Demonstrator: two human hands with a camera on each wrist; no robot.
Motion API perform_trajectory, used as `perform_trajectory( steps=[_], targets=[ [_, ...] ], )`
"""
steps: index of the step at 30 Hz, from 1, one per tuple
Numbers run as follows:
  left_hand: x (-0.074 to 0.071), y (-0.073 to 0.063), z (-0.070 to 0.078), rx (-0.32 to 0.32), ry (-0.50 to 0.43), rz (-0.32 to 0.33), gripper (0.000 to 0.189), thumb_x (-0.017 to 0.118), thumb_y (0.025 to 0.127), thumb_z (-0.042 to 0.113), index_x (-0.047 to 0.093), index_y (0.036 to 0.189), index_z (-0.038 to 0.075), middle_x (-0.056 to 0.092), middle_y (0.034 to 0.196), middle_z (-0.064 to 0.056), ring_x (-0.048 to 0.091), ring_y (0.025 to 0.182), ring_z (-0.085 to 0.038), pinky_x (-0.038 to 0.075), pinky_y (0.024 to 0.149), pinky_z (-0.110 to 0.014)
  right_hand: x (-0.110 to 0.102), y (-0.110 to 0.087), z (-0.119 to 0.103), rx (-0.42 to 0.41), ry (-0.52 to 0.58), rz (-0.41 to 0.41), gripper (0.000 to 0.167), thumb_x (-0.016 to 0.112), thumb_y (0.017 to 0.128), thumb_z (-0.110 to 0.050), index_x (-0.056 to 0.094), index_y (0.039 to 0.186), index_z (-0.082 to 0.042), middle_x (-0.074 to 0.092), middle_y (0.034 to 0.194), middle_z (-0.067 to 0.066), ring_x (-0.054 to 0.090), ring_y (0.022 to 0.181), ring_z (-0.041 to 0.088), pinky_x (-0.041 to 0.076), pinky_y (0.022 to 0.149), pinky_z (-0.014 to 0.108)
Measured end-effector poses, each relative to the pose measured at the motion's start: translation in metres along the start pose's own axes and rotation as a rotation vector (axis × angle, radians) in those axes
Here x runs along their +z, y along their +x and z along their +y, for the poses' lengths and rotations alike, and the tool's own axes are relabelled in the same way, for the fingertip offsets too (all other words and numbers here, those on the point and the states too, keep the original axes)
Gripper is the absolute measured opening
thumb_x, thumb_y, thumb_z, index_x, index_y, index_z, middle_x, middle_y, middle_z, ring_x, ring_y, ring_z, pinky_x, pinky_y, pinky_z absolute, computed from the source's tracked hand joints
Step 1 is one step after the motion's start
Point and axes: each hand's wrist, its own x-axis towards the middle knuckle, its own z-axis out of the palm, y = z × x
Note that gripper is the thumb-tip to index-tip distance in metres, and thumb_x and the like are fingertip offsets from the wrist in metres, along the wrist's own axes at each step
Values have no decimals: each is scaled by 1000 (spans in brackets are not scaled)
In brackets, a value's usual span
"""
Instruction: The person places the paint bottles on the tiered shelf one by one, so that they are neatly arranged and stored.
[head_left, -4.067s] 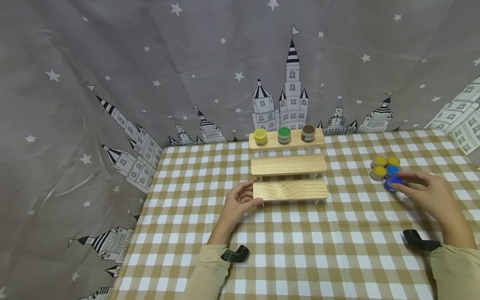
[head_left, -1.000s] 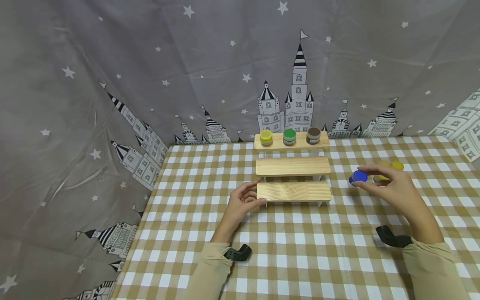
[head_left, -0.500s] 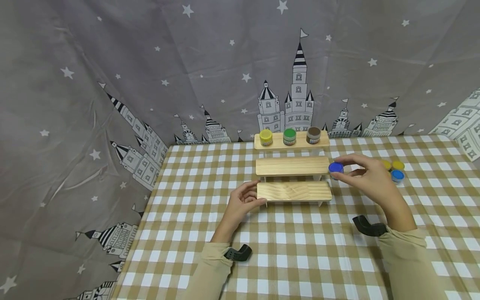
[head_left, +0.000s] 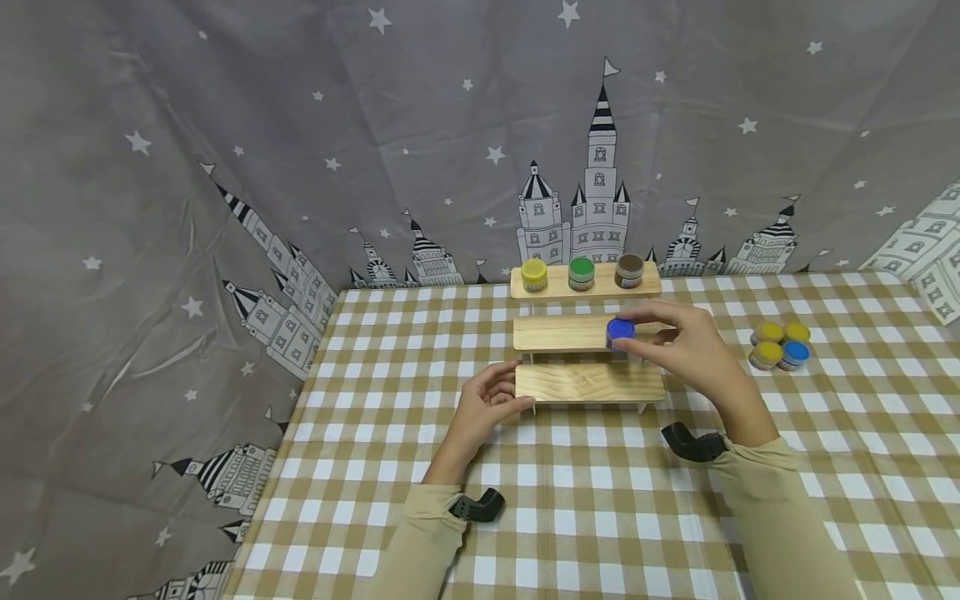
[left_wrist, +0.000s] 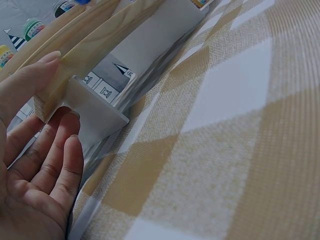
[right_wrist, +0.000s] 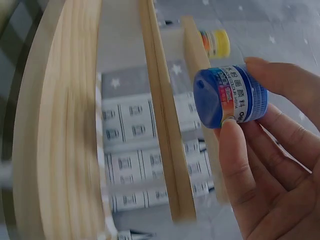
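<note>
A dark blue paint jar [head_left: 619,332] is pinched between the thumb and fingers of my right hand [head_left: 693,350], at the middle tier of a wooden three-tier stand [head_left: 555,333]. In the right wrist view the jar [right_wrist: 227,95] lies tilted, its printed label showing. My left hand [head_left: 483,402] grips the left end of the stand's lowest board [left_wrist: 60,80], thumb on top and fingers below. Along the top tier stand a yellow jar [head_left: 534,275], a green jar [head_left: 581,273] and a brown jar [head_left: 629,271].
Several more jars cluster on the checked tablecloth [head_left: 585,500] to the right: yellow-lidded jars [head_left: 766,355] and a lighter blue jar [head_left: 794,355]. A grey curtain [head_left: 420,125] with printed castles and stars hangs behind the stand.
My right hand has picked the dark blue jar from the cluster at right and carried it left to the stand's middle tier. My left hand stays at the lowest board.
</note>
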Motion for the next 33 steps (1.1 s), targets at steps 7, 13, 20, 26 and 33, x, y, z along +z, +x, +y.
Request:
perform_trajectory(
  steps=[7, 13, 20, 26, 33],
  targets=[
    [0, 0, 0, -5, -2, -2, 63, 83, 83, -3, 60, 141, 3, 67, 127, -20, 65, 91, -8, 56, 77, -15, 21, 16, -9, 2, 13, -47, 36, 84, 89, -23, 76, 121, -9, 70, 131, 10, 68, 114, 22, 59, 80, 17],
    [0, 0, 1, -10, -6, 1, 63, 84, 83, -1, 60, 140, 2, 69, 121, -16, 65, 91, -8, 56, 77, -14, 39, 29, -14, 3, 3, -55, 39, 86, 86, -25, 76, 121, -9, 74, 125, 10, 70, 114, 28, 62, 89, 41],
    [-1, 0, 1, -8, -7, 0, 63, 84, 83, -1, 60, 140, 2, 69, 118, -15, 64, 90, -8, 56, 76, -14, 55, 40, -22, 11, 20, -77, 41, 88, 84, -20, 75, 120, -5, 74, 123, 14, 70, 115, 31, 55, 105, 50],
    [-1, 2, 0, -5, -2, 4, 62, 84, 82, -3, 60, 139, 2, 68, 127, -21, 66, 91, -8, 57, 77, -14, 64, 45, -30, 24, 17, -72, 41, 88, 84, -17, 74, 120, -4, 76, 117, 15, 70, 115, 32, 51, 109, 49],
    [-1, 2, -2, -2, 1, 1, 61, 83, 82, -4, 61, 139, 3, 68, 127, -22, 66, 90, -8, 57, 77, -15, 74, 49, -31, 6, -20, -45, 41, 88, 84, -22, 75, 119, -4, 76, 118, 12, 68, 115, 29, 48, 112, 46]
  ],
)
